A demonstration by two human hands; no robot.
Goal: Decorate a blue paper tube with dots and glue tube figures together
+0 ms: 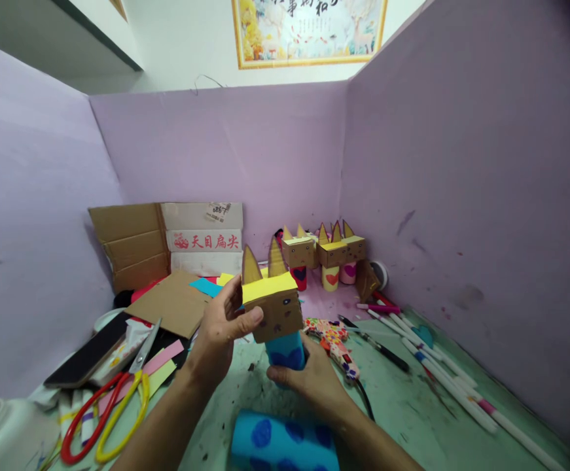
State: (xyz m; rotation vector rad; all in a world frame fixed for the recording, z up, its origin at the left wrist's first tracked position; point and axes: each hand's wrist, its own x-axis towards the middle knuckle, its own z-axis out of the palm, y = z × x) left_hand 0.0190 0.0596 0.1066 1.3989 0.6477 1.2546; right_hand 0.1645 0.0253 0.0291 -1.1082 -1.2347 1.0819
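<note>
Between my two hands stands a cardboard animal figure (279, 317), with a box head, yellow paper on top, two pointed ears and a small drawn face. My left hand (220, 327) is closed around the side of the head, thumb on its front. Lower down, my right hand (311, 373) wraps the figure's blue tube body (286, 352), which bears a dark blue marking. Whether head and body are stuck together, I cannot tell. In front of my hands lies another blue tube (279, 438) with dark blue spots.
Similar cardboard figures (331, 255) stand at the back right. A flower-patterned glue gun (331, 340), a black pen-like tool (387, 353) and several white markers (446, 376) lie to the right. Scissors (140, 366), cardboard (171, 304) and a white jar (14, 432) are left. Purple walls enclose the table.
</note>
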